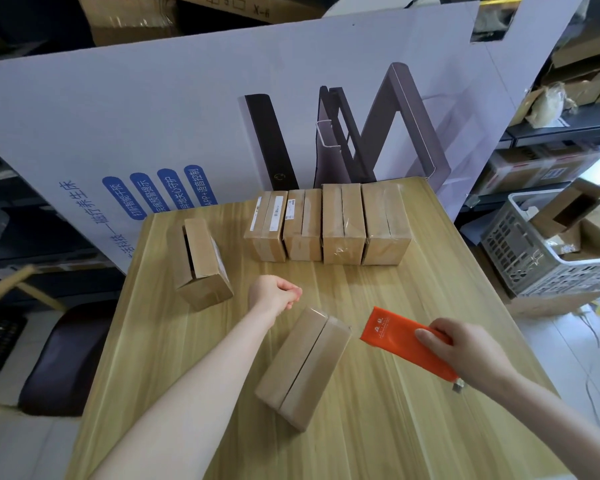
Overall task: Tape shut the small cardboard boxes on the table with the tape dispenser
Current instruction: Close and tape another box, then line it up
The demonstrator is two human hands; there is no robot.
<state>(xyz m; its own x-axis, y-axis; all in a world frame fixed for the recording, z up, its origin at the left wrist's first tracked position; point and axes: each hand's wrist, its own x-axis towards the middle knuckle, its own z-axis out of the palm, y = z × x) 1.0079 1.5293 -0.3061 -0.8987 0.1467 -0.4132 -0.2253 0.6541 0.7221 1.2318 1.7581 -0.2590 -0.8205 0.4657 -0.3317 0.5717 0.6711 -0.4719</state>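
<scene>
Four boxes (326, 225) in row at table (378, 427) rear; open box (201, 263) left; nearest box (303, 367) centre, seemingly untaped.

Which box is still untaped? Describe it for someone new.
Start at the light wooden table and find the row of four brown cardboard boxes along its far edge. Left of them, one brown cardboard box stands apart, angled; only its top flaps gape open.

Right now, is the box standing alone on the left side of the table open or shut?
Open. The lone box shows a dark gap between its top flaps, and no tape is visible across the gap.
</scene>
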